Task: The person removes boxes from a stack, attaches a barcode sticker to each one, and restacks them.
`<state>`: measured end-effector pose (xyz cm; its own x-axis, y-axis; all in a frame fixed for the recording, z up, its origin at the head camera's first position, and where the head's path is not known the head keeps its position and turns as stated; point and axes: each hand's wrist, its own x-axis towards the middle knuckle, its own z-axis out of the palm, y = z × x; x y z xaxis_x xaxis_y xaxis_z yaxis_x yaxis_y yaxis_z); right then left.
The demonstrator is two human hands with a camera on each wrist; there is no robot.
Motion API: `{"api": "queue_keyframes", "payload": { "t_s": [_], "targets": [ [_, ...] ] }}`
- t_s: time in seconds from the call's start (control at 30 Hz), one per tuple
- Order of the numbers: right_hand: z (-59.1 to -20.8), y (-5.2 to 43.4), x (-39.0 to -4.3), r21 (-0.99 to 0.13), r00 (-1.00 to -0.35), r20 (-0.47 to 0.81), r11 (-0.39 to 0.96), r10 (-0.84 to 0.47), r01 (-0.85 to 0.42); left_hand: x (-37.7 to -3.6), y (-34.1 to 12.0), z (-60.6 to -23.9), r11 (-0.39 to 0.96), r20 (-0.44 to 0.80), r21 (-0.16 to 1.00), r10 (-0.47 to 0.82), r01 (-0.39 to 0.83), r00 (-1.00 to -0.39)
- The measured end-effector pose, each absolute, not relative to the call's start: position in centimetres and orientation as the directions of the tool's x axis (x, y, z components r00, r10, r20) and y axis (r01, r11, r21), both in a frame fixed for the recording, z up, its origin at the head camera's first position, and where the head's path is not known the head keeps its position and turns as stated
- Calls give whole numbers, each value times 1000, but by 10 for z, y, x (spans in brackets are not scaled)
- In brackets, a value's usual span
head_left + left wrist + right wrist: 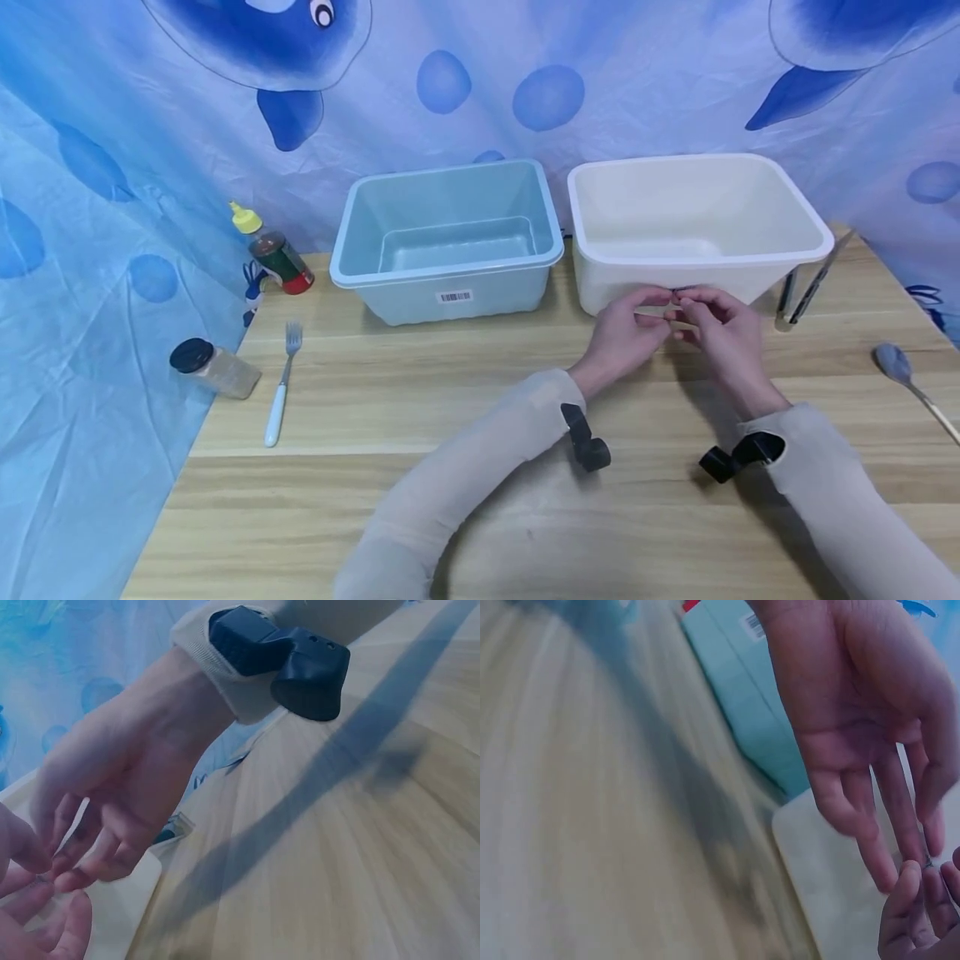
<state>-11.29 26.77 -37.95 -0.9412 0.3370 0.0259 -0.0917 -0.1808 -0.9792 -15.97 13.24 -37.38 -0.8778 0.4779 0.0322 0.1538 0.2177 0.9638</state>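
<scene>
In the head view my left hand point(624, 340) and right hand point(726, 340) meet fingertip to fingertip at the front wall of a white plastic bin point(701, 260). Between them they pinch a tiny, thin, dark thing point(928, 862), seen in the right wrist view. Its kind cannot be told, as the fingers cover most of it. The left wrist view has the right hand point(124, 776) bent in from above, its fingertips close to the left hand's fingers point(75, 922). A light blue bin point(450, 272) stands left of the white one.
At the left lie a fork point(285, 375) and a black-lidded jar point(217, 369); a yellow-capped bottle point(279, 257) leans behind them. Right of the white bin stands a narrow dark-edged object point(810, 292). A spoon point(896, 367) lies near the right edge. A patterned blue curtain point(487, 50) hangs behind.
</scene>
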Motion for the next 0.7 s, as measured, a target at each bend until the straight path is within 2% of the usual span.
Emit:
{"api": "queue_keyframes", "payload": {
  "t_s": [0.3,0.47,0.7],
  "targets": [
    [-384,263,-120,-962,-941,6,-256,339,-98,-163,131,-374,285,-16,949,475,137,-880],
    [-384,264,-120,-966,-946,10,-241,325,-93,-166,129,-374,309,-17,938,494,157,-869],
    [-388,268,-119,-983,-943,-14,-178,332,-48,-166,128,-377,299,-48,948,485,114,-873]
  ]
}}
